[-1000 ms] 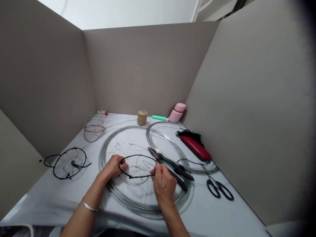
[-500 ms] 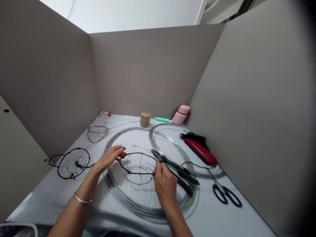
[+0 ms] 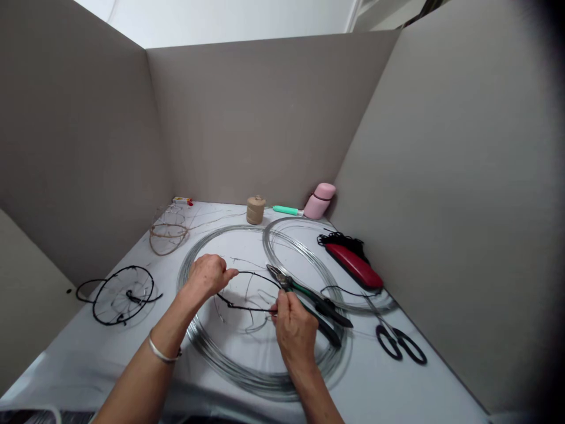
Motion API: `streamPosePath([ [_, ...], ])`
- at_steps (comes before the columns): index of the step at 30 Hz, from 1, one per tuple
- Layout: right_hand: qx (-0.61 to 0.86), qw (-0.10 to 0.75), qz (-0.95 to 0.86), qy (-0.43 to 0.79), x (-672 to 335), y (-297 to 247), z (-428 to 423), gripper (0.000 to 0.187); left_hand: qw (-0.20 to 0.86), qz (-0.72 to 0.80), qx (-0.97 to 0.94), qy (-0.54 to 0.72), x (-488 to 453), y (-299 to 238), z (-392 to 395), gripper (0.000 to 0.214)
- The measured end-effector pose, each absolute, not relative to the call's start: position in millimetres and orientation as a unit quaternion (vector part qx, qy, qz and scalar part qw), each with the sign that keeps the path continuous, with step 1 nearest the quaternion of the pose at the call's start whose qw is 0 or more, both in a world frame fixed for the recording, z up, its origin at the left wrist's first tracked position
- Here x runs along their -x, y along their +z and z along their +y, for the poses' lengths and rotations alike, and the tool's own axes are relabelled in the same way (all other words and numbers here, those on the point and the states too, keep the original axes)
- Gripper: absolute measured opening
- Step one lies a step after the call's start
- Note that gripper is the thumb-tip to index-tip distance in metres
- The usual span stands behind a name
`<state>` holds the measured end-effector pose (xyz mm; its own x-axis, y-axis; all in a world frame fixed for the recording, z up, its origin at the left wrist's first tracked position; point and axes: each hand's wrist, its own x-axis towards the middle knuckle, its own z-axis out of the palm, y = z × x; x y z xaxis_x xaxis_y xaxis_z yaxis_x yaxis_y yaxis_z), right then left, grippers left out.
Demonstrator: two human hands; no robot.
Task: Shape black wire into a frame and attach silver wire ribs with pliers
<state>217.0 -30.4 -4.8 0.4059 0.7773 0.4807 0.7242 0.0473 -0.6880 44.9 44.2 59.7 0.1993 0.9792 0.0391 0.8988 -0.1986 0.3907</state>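
Note:
A wire frame (image 3: 249, 308) with a black-wrapped rim and thin bare wires below it is held between my hands. My left hand (image 3: 209, 275) is closed on the far left part of the rim, its thumb pointing right along it. At the right end of the rim, my right hand (image 3: 295, 324) pinches the black wire. Pliers with dark green and black handles (image 3: 315, 303) lie just beyond and beside my right hand. Beneath the frame lies a large coil of silver wire (image 3: 247, 377); a second wire coil (image 3: 304, 250) overlaps it behind.
To the left lies another black-wrapped wire frame (image 3: 95, 303). Behind stand a twine-wrapped frame (image 3: 170, 235), a twine spool (image 3: 255, 210), a green-handled tool (image 3: 285, 210) and a pink bottle (image 3: 319, 201). At right are a red object (image 3: 353, 266), black cord (image 3: 339, 238) and scissors (image 3: 399, 341). Panels enclose three sides.
My left hand has moved from beside the rim, fingers extended, onto it and closed. My right hand keeps its pinch. The whole view has shifted slightly.

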Motion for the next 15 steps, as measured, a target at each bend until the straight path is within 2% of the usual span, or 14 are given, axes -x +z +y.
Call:
streamPosePath([
  [8,0.642,0.444,-0.619,-0.087,-205,-9,-42,0.039,0.116,0.653,-0.741,0.103,-38,61,37,0.039],
  [13,0.658,0.380,-0.638,-0.125,-203,-6,-40,0.040,0.104,0.658,-0.738,0.105,-32,60,31,0.036],
  [15,0.691,0.327,-0.635,-0.108,-204,1,-37,0.035,0.098,0.655,-0.741,0.111,-32,57,30,0.039],
])
